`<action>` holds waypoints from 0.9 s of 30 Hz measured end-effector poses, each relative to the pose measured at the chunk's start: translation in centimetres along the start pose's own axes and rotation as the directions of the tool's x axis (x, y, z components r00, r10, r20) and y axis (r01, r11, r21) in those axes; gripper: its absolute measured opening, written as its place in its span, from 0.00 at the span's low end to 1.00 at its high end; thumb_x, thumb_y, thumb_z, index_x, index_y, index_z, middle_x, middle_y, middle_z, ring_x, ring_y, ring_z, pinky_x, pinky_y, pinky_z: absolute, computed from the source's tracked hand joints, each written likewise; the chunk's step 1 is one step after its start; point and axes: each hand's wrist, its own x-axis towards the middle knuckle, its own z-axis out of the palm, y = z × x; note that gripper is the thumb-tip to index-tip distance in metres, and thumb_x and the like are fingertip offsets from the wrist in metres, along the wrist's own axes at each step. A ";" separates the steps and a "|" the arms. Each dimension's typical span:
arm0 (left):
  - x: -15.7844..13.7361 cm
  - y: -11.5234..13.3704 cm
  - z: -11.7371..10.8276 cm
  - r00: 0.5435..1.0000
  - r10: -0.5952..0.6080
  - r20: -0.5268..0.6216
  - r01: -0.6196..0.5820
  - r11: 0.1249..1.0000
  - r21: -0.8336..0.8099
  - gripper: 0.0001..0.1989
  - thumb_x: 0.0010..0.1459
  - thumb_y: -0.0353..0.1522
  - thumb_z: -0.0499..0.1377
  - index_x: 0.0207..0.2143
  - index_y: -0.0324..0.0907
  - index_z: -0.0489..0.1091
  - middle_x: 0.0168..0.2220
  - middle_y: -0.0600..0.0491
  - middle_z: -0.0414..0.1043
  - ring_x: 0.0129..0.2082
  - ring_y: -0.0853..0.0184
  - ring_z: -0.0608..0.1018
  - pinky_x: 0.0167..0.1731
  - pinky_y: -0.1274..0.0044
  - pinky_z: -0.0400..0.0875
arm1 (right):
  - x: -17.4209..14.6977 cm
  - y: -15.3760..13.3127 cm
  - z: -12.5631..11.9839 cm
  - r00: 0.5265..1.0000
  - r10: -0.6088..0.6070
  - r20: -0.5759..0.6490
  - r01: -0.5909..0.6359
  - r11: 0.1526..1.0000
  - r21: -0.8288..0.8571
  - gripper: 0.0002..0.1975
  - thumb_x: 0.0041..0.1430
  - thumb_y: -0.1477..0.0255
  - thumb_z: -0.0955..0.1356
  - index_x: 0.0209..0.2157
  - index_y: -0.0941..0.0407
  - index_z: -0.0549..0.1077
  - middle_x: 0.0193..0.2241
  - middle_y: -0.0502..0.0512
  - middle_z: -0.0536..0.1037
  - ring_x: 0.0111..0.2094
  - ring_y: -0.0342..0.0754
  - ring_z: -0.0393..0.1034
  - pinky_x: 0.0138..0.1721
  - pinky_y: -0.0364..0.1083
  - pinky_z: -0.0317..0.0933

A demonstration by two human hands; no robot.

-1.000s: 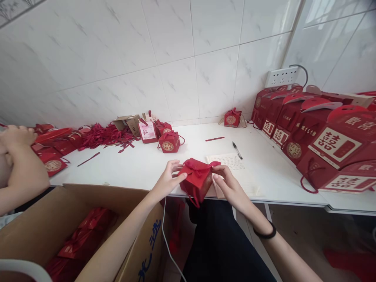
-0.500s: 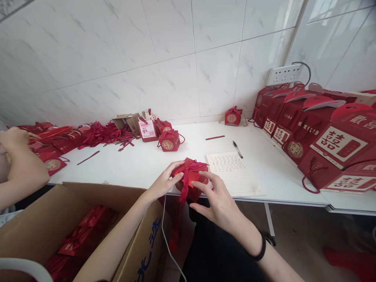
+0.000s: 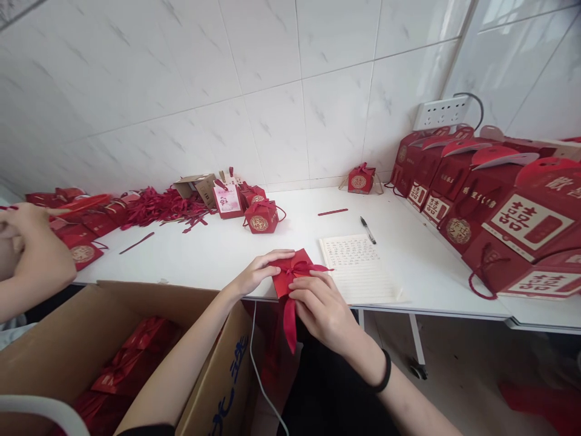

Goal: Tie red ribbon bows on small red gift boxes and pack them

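A small red gift box (image 3: 282, 282) sits at the table's front edge with a dark pink ribbon (image 3: 289, 327) tied in a bow across its top. My left hand (image 3: 255, 274) grips the box's left side, thumb and fingers pressed on its upper edge. My right hand (image 3: 321, 306) is closed at the box's front right, its fingertips pinching at the ribbon near the knot. One ribbon tail hangs down below the right fingers; another points right over the notebook's edge. My right hand hides the box's front right side.
A notebook (image 3: 354, 269) with handwriting and a pen (image 3: 368, 231) lie to the right. Large red boxes (image 3: 494, 206) line the right side. Small finished boxes (image 3: 261, 217) and ribbons (image 3: 158, 206) stand behind. An open carton (image 3: 213, 387) is at lower left, beside another person's arms (image 3: 39, 260).
The box has turned and its top now faces up more toward me. My right hand, its fingers apart before, has closed at the ribbon. The bow's tail has swung to the right.
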 end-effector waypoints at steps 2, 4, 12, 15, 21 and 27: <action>0.1 -0.1 0.0 1.000 0.018 0.011 -0.018 1.000 0.005 0.20 0.50 0.29 0.53 0.47 0.46 0.71 0.55 0.52 0.64 0.59 0.60 0.60 0.60 0.66 0.50 | -0.5 0.3 -0.8 1.000 -0.023 0.014 0.022 0.999 0.041 0.09 0.60 0.82 0.60 0.40 0.58 0.67 0.38 0.57 0.74 0.43 0.47 0.67 0.50 0.52 0.59; 0.0 0.1 0.0 0.999 0.041 -0.018 -0.040 0.998 0.039 0.19 0.50 0.29 0.53 0.46 0.45 0.71 0.56 0.51 0.63 0.58 0.59 0.61 0.59 0.66 0.52 | -0.7 0.3 -1.6 0.996 -0.058 0.072 0.053 0.996 0.068 0.09 0.58 0.81 0.61 0.40 0.58 0.67 0.40 0.59 0.73 0.44 0.49 0.66 0.50 0.55 0.58; -1.5 2.1 0.2 0.987 0.090 -0.129 -0.042 0.942 0.334 0.07 0.55 0.35 0.55 0.34 0.42 0.69 0.50 0.47 0.66 0.53 0.60 0.66 0.55 0.66 0.56 | 1.3 0.7 -3.1 0.993 0.121 0.013 -0.122 0.989 0.081 0.09 0.59 0.72 0.64 0.42 0.58 0.68 0.41 0.62 0.70 0.43 0.53 0.65 0.42 0.54 0.63; -1.5 2.3 0.2 0.984 0.073 -0.163 -0.018 0.948 0.319 0.07 0.55 0.36 0.55 0.30 0.42 0.67 0.48 0.47 0.66 0.52 0.61 0.67 0.54 0.67 0.57 | 2.4 1.0 -2.1 0.986 0.086 0.143 -0.095 0.994 0.059 0.13 0.59 0.68 0.66 0.44 0.58 0.68 0.45 0.63 0.68 0.48 0.54 0.62 0.48 0.56 0.60; -1.3 1.7 0.3 0.988 0.061 -0.142 -0.037 0.986 0.164 0.08 0.55 0.35 0.54 0.29 0.41 0.67 0.46 0.47 0.66 0.48 0.63 0.69 0.51 0.70 0.60 | 2.0 1.6 -0.3 0.980 0.075 0.182 -0.093 0.991 0.093 0.10 0.57 0.71 0.68 0.41 0.58 0.70 0.43 0.61 0.68 0.48 0.53 0.62 0.50 0.57 0.61; -1.1 1.7 0.6 0.983 0.065 -0.171 -0.033 0.982 0.186 0.09 0.55 0.36 0.54 0.25 0.41 0.65 0.43 0.47 0.67 0.46 0.64 0.70 0.50 0.71 0.61 | 0.5 2.4 0.5 0.993 0.114 0.040 -0.117 0.989 0.093 0.10 0.58 0.68 0.67 0.41 0.57 0.72 0.39 0.61 0.65 0.43 0.53 0.63 0.42 0.54 0.66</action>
